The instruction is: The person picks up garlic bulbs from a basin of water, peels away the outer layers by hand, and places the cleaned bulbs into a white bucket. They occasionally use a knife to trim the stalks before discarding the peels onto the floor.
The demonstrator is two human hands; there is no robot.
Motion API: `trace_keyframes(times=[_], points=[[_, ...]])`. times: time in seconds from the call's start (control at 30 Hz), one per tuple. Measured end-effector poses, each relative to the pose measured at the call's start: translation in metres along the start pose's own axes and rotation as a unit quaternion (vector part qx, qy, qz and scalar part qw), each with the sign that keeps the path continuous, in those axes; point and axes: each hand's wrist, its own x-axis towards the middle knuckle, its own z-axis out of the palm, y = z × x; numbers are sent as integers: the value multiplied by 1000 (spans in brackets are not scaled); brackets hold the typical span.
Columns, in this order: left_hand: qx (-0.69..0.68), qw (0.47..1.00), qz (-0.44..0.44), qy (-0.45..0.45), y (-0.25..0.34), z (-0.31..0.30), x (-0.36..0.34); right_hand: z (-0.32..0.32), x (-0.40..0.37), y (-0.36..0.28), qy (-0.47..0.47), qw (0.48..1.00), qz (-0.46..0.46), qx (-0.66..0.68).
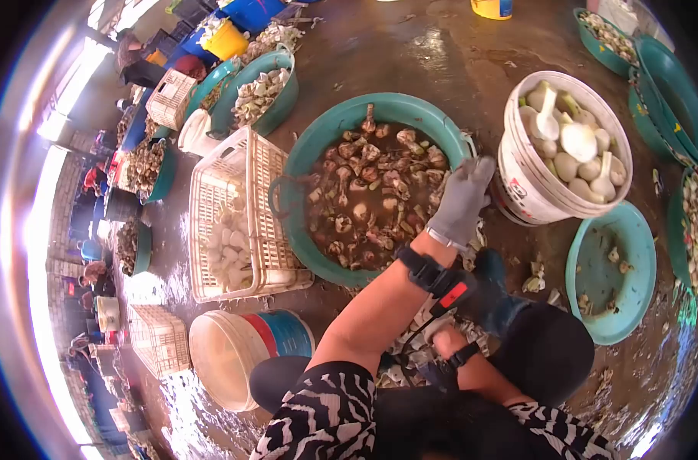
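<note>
On the wet floor (387,50), garlic (364,180) lies in a tub (422,119) beside the left fingers (481,170), grip unclear

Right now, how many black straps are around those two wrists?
2. The left strap is just up the arm from the gloved left hand; the right strap is beside the right hand. Neither looks hidden.

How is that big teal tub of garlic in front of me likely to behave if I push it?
The teal tub would probably feel heavy and slow to start, being loaded with garlic bulbs in murky liquid. That liquid may slosh if you shove it. Its wide shape suggests it won't tip easily, though the wet-looking floor might let it slide.
</note>
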Motion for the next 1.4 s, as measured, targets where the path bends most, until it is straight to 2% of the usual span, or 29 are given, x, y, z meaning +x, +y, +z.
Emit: trace_keyframes(times=[0.03, 0.07, 0.1, 0.13, 0.17, 0.2, 0.27, 0.3, 0.37, 0.47, 0.57, 0.6, 0.7, 0.73, 0.83, 0.87, 0.9, 0.93, 0.97, 1.03, 1.1, 1.17, 1.23, 1.27, 1.3, 1.37, 1.4], points=[[22, 1000, 12, 0, -24, -29, 17, -4, 6, -3, 4, 1000, -4, -31], [45, 999, 24, -1, -38, -50, 27, -2, 12, -2, -4, 998, 54, 39], [166, 984, 42, 57, -31, -73, 25, -16, 21, -17, -83, 970, 194, 122], [257, 936, 132, 203, -86, -128, 64, -31, 30, -32, -144, 913, 338, 175], [359, 905, 50, 221, -63, -157, 55, -28, 31, -26, -141, 880, 382, 246], [567, 777, 22, 274, -57, -189, 59, -27, 28, -19, -136, 840, 421, 315], [657, 699, -10, 281, -94, -278, 78, -21, 22, -11, -90, 759, 464, 447], [620, 713, -149, 293, -65, -257, 63, -20, 21, -8, -94, 772, 465, 422], [676, 672, -192, 231, -88, -295, 88, -17, 22, -4, -104, 798, 465, 368], [635, 726, -209, 160, -82, -304, 96, -7, 22, 10, -124, 830, 461, 290], [566, 779, -152, 223, -117, -323, 88, 20, -6, 44, -81, 845, 436, 299], [561, 793, -142, 189, -118, -325, 86, 22, -12, 44, -86, 843, 429, 314], [607, 755, -215, 125, -95, -307, 88, 12, -1, 34, -147, 831, 399, 359], [639, 729, -204, 133, -96, -303, 93, 6, -1, 26, -176, 872, 366, 274], [720, 664, -199, 22, -100, -302, 110, -5, 10, 3, -186, 883, 340, 266], [695, 688, -198, 59, -98, -295, 106, -3, 3, 13, -186, 843, 387, 325], [763, 613, -195, -63, -115, -313, 124, -1, -4, 23, -180, 797, 434, 379], [842, 486, -142, -185, -156, -345, 149, 0, -5, 27, -194, 823, 429, 319], [795, 579, -180, 0, -223, -387, 190, 2, 3, 35, -204, 847, 419, 257], [712, 697, -90, 2, -139, -328, 140, 6, -4, 53, -164, 767, 471, 403], [624, 780, -45, -20, -78, -285, 102, 8, 2, 39, -172, 828, 451, 286], [477, 869, -119, -49, -69, -299, 80, 18, 1, 51, -163, 781, 517, 310], [258, 961, -101, -14, -52, -284, 32, 11, 6, 32, -139, 807, 496, 290], [143, 986, -85, 9, -40, -271, 8, 7, 18, 12, -109, 817, 463, 326], [72, 992, -101, -14, -30, -259, -15, 3, 31, -7, -82, 824, 427, 362], [-67, 990, -102, -67, -29, -236, -52, 0, 37, -14, -67, 761, 429, 482], [-133, 982, -92, -101, -35, -228, -67, -11, 45, -23, -80, 755, 438, 481]])
